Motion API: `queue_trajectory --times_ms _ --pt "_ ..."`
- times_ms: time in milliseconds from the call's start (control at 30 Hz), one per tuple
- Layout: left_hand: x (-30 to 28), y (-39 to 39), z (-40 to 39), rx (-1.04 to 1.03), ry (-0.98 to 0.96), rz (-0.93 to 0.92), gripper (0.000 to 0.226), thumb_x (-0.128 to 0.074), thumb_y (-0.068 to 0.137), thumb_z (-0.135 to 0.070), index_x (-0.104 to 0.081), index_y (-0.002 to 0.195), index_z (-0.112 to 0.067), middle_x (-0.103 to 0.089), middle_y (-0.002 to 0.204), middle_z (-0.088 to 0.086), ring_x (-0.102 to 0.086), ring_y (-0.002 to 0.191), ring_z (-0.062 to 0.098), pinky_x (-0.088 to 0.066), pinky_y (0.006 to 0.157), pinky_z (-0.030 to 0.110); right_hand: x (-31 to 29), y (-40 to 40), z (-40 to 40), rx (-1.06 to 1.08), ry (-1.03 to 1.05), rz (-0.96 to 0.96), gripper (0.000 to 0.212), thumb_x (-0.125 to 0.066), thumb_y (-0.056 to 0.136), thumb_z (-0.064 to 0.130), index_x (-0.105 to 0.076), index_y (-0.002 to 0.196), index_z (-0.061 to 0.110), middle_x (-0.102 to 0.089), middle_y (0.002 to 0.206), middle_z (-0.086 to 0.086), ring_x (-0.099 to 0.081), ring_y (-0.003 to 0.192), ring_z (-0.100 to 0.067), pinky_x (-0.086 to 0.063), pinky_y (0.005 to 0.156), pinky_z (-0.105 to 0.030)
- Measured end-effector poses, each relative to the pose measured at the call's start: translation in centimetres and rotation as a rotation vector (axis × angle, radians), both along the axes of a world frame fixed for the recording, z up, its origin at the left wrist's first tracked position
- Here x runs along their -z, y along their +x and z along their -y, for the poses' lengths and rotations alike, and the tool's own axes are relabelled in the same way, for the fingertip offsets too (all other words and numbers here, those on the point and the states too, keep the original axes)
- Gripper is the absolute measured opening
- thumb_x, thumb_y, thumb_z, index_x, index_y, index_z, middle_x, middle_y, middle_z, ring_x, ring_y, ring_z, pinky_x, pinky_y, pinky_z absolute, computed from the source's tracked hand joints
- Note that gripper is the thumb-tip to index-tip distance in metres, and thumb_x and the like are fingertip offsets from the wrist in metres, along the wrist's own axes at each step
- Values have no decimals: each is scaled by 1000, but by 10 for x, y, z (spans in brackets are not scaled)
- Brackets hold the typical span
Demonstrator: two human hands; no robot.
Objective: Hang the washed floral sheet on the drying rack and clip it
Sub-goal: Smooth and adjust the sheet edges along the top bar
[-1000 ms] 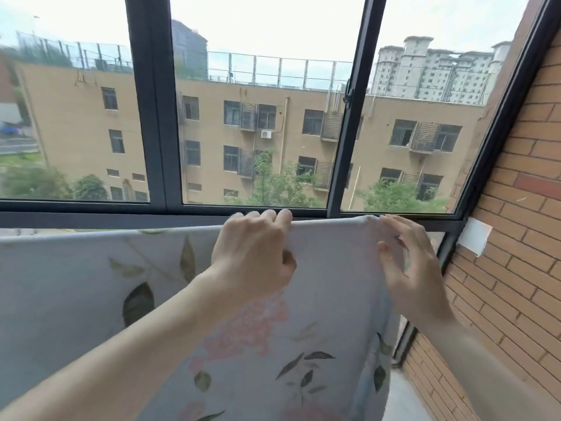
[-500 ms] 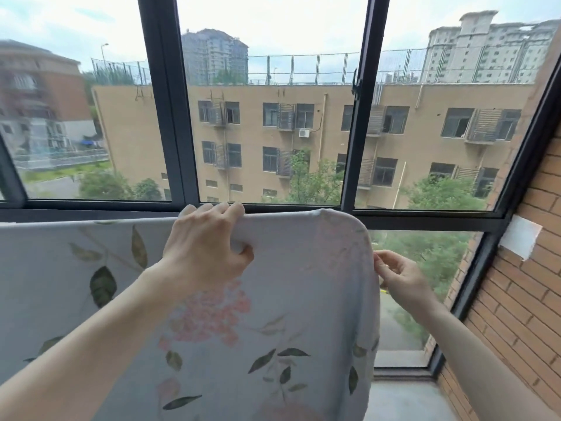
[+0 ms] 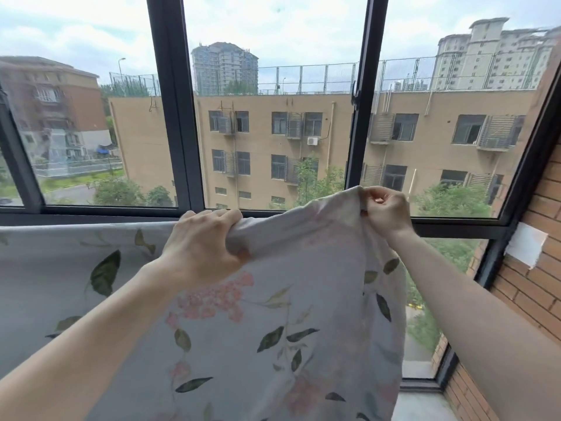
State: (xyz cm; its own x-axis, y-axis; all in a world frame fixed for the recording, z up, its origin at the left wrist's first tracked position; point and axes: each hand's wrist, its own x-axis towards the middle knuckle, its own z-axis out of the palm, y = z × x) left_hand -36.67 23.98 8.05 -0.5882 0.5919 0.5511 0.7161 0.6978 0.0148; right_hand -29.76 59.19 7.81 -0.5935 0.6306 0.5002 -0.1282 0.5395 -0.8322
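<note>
Head view. We record one floral sheet [image 3: 243, 329], pale with pink blossoms and green leaves, hanging in front of us below a dark-framed window [image 3: 176, 117]. We see no container here; whatever rail carries the sheet is hidden under the cloth, so we cannot tell what it is draped on.

The left hand [image 3: 203, 244] is clenched round the sheet's top fold, fingers curled over the far side and cloth bunched under the palm. The right hand [image 3: 385, 208] pinches the sheet's upper corner between thumb and fingertips and holds it higher than the left hand, so the top edge climbs from left hand to right hand.

Edges: to the left of the left hand the top edge runs flat and level, just under the window's lower frame bar, to the border of the view. Below the right hand the sheet's side edge hangs free in a loose curve.

Room: a brick wall [image 3: 534, 284] stands near the right forearm, bearing a white patch [image 3: 526, 249] beside the window frame. Between the free side edge and that wall we see open space, with glass behind it.
</note>
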Motion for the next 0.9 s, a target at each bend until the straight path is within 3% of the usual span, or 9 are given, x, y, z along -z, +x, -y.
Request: queue_trajectory --times_ms 133,267,367,500,600,667,767,833,900 --pt "-5 4 -1 -20 -7 13 29 -61 78 -57 -46 86 -34 -54 82 -16 -49 78 15 -32 77 34 14 -1 12 -280 -10 479 12 -76 93 20 -80 82 18 -74 76 1 -59 67 -13 -49 60 -28" --pt "-13 7 5 -66 -44 63 29 -53 79 -60 -51 84 -31 -59 79 -13 -54 73 16 -34 68 35 30 11 8 -394 -139 623 22 -73 91 8 -75 71 15 -58 62 0 -42 50 -12 -30 43 -22" --pt "-21 5 9 -78 -84 157 41 -36 85 -65 -54 83 -28 -61 74 -10 -55 71 11 -35 63 35 31 15 8 -297 -122 488 11 -77 90 24 -80 88 14 -70 79 0 -56 71 -17 -46 58 -25" --pt "-31 -1 6 -116 -117 261 56 -24 105 -62 -60 85 -25 -65 76 -5 -59 79 20 -38 69 37 10 24 27 -315 -218 60 27 -53 108 30 -77 105 18 -78 107 0 -72 92 -19 -59 84 -30" --pt "-37 -4 -2 -109 -106 358 55 -28 108 -57 -58 77 -23 -57 60 -5 -57 67 20 -38 65 35 2 31 46 -413 -36 119 36 -50 109 33 -77 99 11 -77 92 0 -70 78 -15 -56 70 -25" --pt "-42 -9 -6 -57 -57 458 57 -31 109 -56 -61 66 -33 -48 46 -11 -50 56 20 -36 61 34 7 32 56 -403 116 204 51 -49 109 36 -60 80 -4 -50 59 2 -42 50 -11 -33 47 -23" --pt "-47 -18 -8 -8 -62 499 57 -36 108 -55 -71 73 -26 -46 45 -10 -46 52 21 -37 59 33 10 35 62 -379 160 209 50 -46 110 36 -35 66 15 -25 55 7 -20 45 -8 -17 44 -24" --pt "-56 -21 -8 -47 -125 362 60 -38 107 -55 -67 79 -11 -55 55 0 -54 57 25 -42 60 35 6 34 64 -384 149 232 47 -44 111 37 -35 69 18 -26 54 7 -21 45 -8 -18 45 -25" --pt "-66 -23 -11 -83 -125 282 60 -38 107 -54 -65 73 -12 -61 64 4 -60 66 28 -45 63 36 4 34 66 -382 138 267 45 -43 111 37 -39 71 17 -28 52 8 -22 44 -9 -18 45 -26"
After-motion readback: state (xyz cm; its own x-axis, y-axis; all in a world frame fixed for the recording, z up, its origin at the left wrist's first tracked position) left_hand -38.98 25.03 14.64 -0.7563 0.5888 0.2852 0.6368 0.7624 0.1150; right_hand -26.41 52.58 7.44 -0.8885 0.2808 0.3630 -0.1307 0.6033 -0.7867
